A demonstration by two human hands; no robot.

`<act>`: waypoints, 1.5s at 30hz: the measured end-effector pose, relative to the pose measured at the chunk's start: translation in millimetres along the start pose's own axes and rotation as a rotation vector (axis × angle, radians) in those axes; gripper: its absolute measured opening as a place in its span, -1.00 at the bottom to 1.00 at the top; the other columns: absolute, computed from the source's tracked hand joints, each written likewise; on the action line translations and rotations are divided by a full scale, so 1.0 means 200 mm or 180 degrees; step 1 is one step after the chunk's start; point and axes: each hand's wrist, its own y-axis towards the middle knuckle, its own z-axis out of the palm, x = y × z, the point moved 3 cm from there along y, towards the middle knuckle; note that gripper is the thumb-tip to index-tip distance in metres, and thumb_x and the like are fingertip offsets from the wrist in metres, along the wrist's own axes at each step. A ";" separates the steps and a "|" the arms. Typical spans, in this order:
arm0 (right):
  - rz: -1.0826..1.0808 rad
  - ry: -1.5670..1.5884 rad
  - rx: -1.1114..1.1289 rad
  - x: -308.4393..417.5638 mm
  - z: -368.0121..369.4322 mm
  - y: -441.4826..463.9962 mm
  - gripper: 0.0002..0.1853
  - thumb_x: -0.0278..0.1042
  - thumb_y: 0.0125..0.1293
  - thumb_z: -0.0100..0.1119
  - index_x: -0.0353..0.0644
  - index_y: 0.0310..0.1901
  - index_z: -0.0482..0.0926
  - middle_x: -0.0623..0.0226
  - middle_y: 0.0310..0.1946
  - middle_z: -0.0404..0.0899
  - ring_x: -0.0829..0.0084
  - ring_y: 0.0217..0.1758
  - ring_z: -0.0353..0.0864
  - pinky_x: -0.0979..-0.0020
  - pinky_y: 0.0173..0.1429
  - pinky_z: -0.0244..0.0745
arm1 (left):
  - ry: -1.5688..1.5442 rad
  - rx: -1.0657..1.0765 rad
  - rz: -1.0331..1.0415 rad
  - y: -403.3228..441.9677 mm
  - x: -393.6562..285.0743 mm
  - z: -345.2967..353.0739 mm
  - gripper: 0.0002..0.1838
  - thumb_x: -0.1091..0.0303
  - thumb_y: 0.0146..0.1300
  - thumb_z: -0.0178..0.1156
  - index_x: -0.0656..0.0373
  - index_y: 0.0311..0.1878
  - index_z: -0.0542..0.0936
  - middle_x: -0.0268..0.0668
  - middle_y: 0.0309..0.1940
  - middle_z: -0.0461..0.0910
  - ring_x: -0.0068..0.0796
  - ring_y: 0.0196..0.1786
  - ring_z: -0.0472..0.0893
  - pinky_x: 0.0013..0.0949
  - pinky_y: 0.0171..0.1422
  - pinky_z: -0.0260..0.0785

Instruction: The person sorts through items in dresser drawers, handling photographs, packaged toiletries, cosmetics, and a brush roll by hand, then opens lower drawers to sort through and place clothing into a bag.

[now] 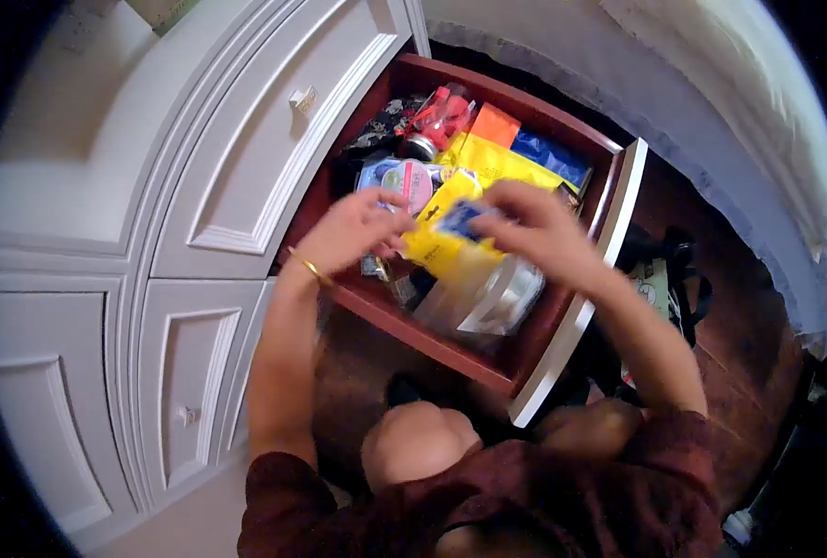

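Observation:
An open drawer full of small items lies below my hands. My right hand is closed on a small blue packet, blurred by motion. My left hand hovers at the drawer's left side, fingers bent and apart, beside a yellow packet. Behind it sits a round pink and green container. A clear bag with a white round thing lies nearest to me. Farther back are a larger yellow packet, an orange piece and a red item.
White cabinet fronts with small knobs stand at the left. The drawer's white front panel is on the right. Pale fabric hangs at the upper right. Dark bags lie on the wooden floor at the right.

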 end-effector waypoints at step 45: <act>-0.0791 -0.4520 0.1520 -0.24 0.25 0.02 -0.78 -0.15 0.06 0.31 0.03 -0.25 0.75 0.42 0.35 0.33 0.35 0.46 0.17 -0.13 0.55 -0.18 | 0.3859 -0.0675 -0.0097 0.07 0.26 -0.28 -0.76 0.30 -0.03 0.26 0.04 -0.24 0.73 -0.08 -0.16 0.65 -0.10 -0.04 0.63 -0.16 0.09 0.49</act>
